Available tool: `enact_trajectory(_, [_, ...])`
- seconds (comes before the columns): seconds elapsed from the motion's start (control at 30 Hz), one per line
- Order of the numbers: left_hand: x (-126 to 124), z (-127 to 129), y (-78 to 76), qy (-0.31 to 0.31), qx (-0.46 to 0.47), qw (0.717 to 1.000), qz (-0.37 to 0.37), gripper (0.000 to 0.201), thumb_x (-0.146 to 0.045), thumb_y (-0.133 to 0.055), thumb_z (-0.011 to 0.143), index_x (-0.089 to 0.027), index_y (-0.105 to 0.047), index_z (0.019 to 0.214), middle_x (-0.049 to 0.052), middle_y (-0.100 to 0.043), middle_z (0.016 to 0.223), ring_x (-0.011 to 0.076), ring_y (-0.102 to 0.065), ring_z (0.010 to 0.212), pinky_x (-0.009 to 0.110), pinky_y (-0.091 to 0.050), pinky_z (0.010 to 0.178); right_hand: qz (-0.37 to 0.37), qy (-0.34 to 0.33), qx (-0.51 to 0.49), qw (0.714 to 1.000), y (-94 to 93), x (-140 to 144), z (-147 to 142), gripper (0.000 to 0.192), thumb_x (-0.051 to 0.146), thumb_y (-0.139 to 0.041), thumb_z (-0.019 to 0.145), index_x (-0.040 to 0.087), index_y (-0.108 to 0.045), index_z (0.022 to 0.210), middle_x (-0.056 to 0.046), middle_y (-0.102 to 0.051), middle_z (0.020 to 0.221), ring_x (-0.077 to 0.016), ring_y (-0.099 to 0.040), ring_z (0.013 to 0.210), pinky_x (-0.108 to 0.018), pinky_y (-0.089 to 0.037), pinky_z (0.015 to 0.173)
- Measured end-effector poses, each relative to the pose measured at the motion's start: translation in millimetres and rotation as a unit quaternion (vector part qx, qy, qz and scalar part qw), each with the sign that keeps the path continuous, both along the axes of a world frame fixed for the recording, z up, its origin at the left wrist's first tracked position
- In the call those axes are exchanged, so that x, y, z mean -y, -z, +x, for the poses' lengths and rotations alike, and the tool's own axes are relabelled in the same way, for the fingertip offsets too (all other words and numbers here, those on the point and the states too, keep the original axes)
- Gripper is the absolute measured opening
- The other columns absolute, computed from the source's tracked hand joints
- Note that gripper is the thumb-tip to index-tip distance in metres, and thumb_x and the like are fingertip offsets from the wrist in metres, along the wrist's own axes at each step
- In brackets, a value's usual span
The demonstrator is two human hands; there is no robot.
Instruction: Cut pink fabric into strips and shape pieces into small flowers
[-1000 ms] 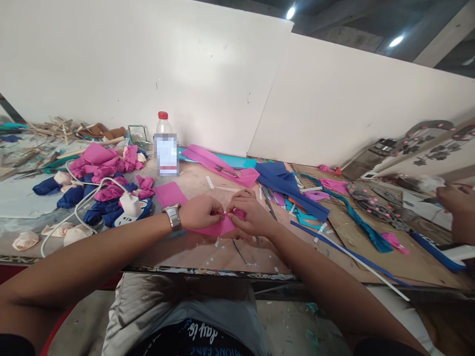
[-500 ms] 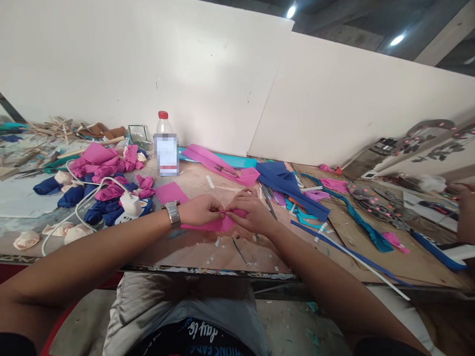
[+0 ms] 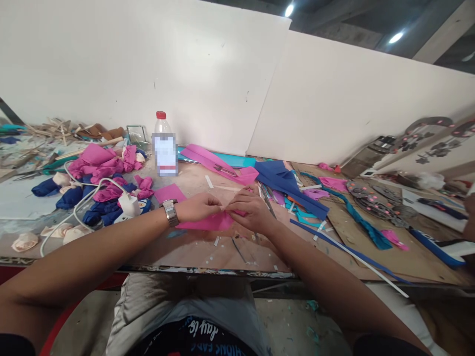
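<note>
Near the front edge of the stained, brownish bench [image 3: 193, 253], the right hand [image 3: 249, 209] is pinching a thin, flat pink fabric strip [image 3: 208, 223]; the left hand [image 3: 200, 207] is meeting it, grip indeterminable. Toward the back edge, a clear, red-capped bottle [image 3: 162, 124] is standing upright, blurring obscuring its lower contents.

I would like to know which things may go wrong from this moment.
The right hand holds the pink cloth, and the fingers of the left hand are close by; a loosened grip might let a fold slip.

The white cable loops near the left forearm, so a sweep of that arm could snag it.

The white strip juts past the front edge of the table; a bump might knock it down.
</note>
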State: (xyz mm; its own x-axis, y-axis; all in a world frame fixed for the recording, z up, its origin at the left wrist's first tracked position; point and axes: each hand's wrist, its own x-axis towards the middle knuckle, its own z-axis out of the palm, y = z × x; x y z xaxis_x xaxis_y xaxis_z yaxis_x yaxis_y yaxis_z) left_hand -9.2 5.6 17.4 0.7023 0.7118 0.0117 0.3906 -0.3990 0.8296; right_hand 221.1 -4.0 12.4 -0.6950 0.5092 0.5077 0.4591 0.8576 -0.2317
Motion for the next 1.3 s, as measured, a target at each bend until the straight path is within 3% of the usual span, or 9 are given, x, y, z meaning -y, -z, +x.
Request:
enact_trajectory(0.1, [-0.8,0.1,0.9,0.001,0.006,1.0,0.004,0.042,-0.048,-0.049,0.093,-0.013,-0.068,0.079,0.0,-0.057,0.07,0.0123,-0.043,0.065,0.025,-0.034,0.06,0.008,0.006,-0.008,1.0,-0.1,0.0,-0.7,0.013,0.026,-0.061,0.095,0.027,-0.074,0.094,-0.003,-0.076,0.089,-0.0207,-0.066,0.09,-0.043,-0.043,0.092])
enact_trajectory(0.5, [1.2,1.6,1.3,-0.015,-0.018,0.998,0.056,0.037,-0.041,-0.049,0.093,-0.014,-0.068,0.076,-0.001,-0.056,0.065,0.0114,-0.043,0.062,0.026,-0.03,0.057,0.036,0.036,-0.002,0.999,-1.3,2.0,-3.9,0.008,0.026,-0.064,0.093,0.024,-0.071,0.091,-0.002,-0.075,0.086,-0.0215,-0.063,0.093,-0.043,-0.038,0.094])
enact_trajectory(0.73, [0.9,-0.7,2.1,-0.006,-0.018,1.0,0.023,0.034,-0.04,-0.052,0.091,-0.014,-0.069,0.08,-0.003,-0.053,0.063,0.0106,-0.04,0.059,0.025,-0.028,0.054,0.043,0.054,0.001,0.998,-2.6,1.5,-2.9,0.009,0.026,-0.064,0.094,0.024,-0.071,0.089,-0.003,-0.075,0.087,-0.0213,-0.064,0.093,-0.043,-0.036,0.094])
enact_trajectory(1.03, [-3.5,-1.9,2.8,0.005,0.005,0.999,-0.052,0.028,-0.035,-0.053,0.086,-0.014,-0.07,0.08,0.0,-0.061,0.074,0.0126,-0.046,0.065,0.026,-0.034,0.06,0.034,0.015,0.003,0.999,-1.2,0.4,-2.2,0.014,0.022,-0.062,0.094,0.027,-0.075,0.092,-0.003,-0.076,0.089,-0.0209,-0.065,0.093,-0.043,-0.042,0.092])
enact_trajectory(1.3, [-1.4,-1.5,0.3,0.008,0.024,0.999,-0.038,0.043,-0.05,-0.05,0.092,-0.014,-0.066,0.075,-0.001,-0.054,0.068,0.012,-0.041,0.064,0.027,-0.032,0.059,0.041,0.012,-0.008,0.999,-0.9,0.1,-1.9,0.013,0.022,-0.062,0.094,0.025,-0.074,0.093,-0.004,-0.076,0.089,-0.0209,-0.065,0.092,-0.043,-0.043,0.092])
